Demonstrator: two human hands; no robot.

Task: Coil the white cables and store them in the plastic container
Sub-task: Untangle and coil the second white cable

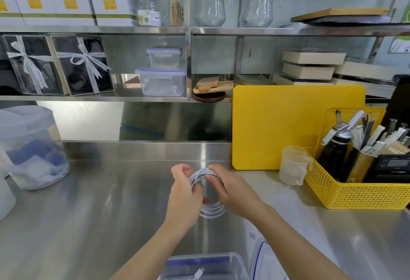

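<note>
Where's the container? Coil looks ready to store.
Head view, bottom centre: the clear plastic container sits below both hands, its lid on the right.

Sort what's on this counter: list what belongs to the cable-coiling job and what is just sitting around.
Belongs to the job:
white cable coil, held by the left hand and right hand
open plastic container at the near edge
container lid beside it

Just sitting around:
yellow cutting board
yellow basket
measuring cup
lidded jar

Both bare forearms reach forward and converge at mid-frame. The left hand [185, 187] is curled, fingers closed in a grip; the right hand [234, 188] faces it, thumb and forefinger apparently pinched, though the fingertips are partly hidden
</note>
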